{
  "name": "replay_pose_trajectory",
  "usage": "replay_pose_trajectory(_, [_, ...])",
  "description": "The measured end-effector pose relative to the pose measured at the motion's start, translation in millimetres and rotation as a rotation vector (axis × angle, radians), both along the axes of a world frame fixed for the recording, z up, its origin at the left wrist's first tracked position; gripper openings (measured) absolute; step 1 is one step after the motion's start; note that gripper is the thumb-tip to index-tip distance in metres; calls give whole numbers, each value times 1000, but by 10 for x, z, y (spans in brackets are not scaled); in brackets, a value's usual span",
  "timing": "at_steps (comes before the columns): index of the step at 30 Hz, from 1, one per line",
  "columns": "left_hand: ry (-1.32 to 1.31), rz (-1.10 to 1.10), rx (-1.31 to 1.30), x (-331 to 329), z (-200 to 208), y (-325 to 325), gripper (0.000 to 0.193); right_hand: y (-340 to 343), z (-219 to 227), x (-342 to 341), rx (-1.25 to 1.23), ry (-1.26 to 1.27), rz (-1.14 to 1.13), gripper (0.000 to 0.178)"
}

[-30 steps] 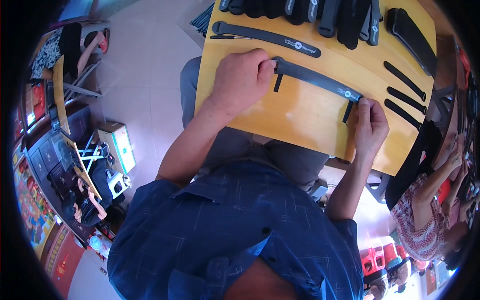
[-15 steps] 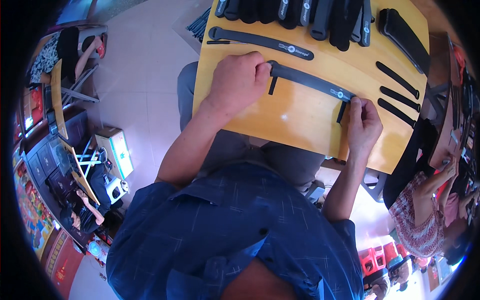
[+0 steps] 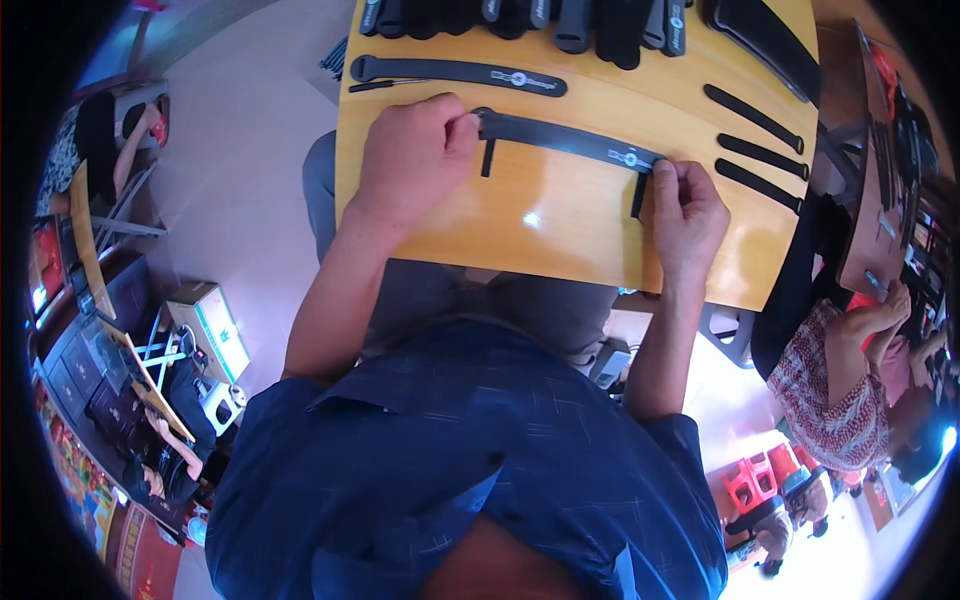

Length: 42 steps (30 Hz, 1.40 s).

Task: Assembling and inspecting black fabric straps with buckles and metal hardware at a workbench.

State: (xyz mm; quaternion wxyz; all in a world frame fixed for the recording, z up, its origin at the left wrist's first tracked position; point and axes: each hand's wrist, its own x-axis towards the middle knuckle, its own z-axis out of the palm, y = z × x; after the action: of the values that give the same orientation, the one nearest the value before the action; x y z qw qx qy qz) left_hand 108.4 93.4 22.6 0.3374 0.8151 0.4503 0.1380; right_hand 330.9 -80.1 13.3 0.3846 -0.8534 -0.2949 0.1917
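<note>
A dark grey strap (image 3: 560,137) with a round white print near one end stretches between my hands over the wooden table (image 3: 540,235). My left hand (image 3: 420,150) pinches its left end; my right hand (image 3: 690,205) pinches its right end between thumb and fingers. Below the strap, one short thin black piece (image 3: 487,158) shows near each end; I cannot tell whether these are attached. Farther back lies a similar grey strap (image 3: 440,73) with a hole at its left end, and a thin dark tool (image 3: 375,86) with a metal shaft is beside it.
Several dark straps (image 3: 570,25) lie in a row along the far edge. A long black case-like object (image 3: 765,45) rests at the far right, with narrow black straps (image 3: 760,155) nearer. People sit on both sides; a cardboard box (image 3: 210,325) stands on the left floor.
The whole view has shifted, so the table and my hands appear farther left and slightly higher. Both hands keep hold of the strap's ends, and it stays stretched between them.
</note>
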Motion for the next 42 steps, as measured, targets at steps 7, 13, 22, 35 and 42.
replay_pose_trajectory(7, [32,14,10,-36,-58,20,21,40,-45,-4,-26,-54,12,23])
replay_pose_trajectory(13, [107,-41,106,-54,-100,85,21,1,-81,60,-49,-204,29,24])
replay_pose_trajectory(22, [-78,-312,471,-423,169,-571,63,30,123,-449,218,-583,534,41])
replay_pose_trajectory(35, [173,-488,384,-211,-212,-486,104,-121,-166,-147,-107,-721,759,79])
replay_pose_trajectory(42, [145,-519,318,-211,-276,-519,104,-327,-189,-76,-196,-685,707,83])
